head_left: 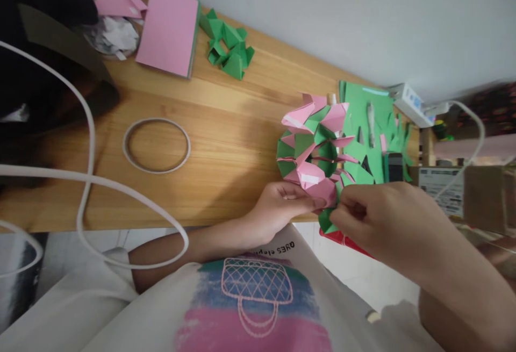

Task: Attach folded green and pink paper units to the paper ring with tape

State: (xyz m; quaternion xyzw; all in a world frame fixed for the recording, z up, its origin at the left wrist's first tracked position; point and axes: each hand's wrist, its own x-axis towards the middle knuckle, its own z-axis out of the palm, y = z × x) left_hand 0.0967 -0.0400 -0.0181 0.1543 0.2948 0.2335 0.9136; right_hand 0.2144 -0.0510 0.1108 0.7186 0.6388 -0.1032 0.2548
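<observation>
A ring of folded pink and green paper [310, 172] stands near the table's front edge, with white strips on some of its pink pieces. My left hand [274, 209] pinches a pink piece at the ring's near side between thumb and fingers. Beside it, my right hand [374, 223] is closed at a green folded piece [327, 221] at the ring's near right. Its fingertips are partly hidden, but they appear to grip the green paper. Whether that piece is joined to the ring cannot be told.
A smaller green folded-paper ring [229, 43] and a pink paper stack [171, 27] lie toward the wall. A roll of tape [156, 168] lies at left, near white cables [137, 193]. Green sheets [368, 110], scraps and a phone [393, 167] are at right, by a power strip [411, 103].
</observation>
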